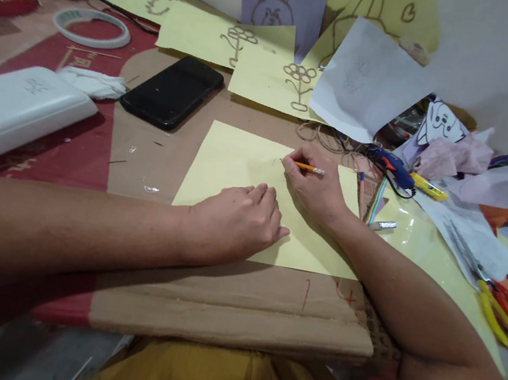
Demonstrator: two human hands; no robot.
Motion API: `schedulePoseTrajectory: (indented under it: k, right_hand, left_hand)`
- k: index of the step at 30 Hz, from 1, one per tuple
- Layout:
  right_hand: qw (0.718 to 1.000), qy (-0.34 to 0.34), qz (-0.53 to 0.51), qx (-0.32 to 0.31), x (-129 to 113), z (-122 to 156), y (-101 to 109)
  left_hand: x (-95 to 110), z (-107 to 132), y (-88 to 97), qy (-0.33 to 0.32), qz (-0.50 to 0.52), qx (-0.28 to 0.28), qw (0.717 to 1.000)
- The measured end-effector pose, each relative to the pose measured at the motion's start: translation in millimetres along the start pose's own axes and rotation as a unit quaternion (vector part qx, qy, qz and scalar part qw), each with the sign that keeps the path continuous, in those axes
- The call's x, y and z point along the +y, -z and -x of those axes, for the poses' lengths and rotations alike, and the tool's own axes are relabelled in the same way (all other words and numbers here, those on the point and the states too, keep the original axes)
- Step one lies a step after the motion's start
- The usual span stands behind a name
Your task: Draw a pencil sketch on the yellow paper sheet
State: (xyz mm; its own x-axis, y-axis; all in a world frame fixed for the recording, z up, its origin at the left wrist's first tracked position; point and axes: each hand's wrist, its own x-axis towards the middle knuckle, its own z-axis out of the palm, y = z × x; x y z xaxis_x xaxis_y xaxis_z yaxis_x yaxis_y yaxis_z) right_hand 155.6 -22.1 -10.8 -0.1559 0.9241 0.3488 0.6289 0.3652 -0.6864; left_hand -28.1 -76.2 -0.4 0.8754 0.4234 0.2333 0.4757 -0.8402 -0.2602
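Observation:
A blank pale yellow sheet of paper (233, 167) lies on a brown cardboard board (223, 306) in front of me. My right hand (316, 185) pinches an orange pencil (309, 168), its tip touching the upper middle of the sheet. My left hand (239, 220) rests knuckles-up on the sheet's lower part, fingers curled under and pressing the paper down, nothing visible inside them.
A black phone (173, 92), a white case (7, 110) and a tape ring (92, 28) lie to the left. Yellow sheets with flower drawings (273, 79) sit behind. A blue glue gun (393, 165), yellow-handled scissors (496, 308) and paper scraps crowd the right.

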Motion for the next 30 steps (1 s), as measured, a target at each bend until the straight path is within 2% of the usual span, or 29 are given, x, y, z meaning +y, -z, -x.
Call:
schedulePoseTrajectory:
  k: [19, 30]
  right_hand:
    - [1.0, 0.006, -0.003, 0.004, -1.7, 1.7, 1.0]
    - [1.0, 0.004, 0.002, 0.001, -1.6, 2.8, 1.9]
  left_hand:
    - [0.0, 1.8, -2.1, 0.001, 0.004, 0.017, 1.0]
    - [-0.4, 0.5, -0.2, -0.005, 0.003, -0.001, 1.0]
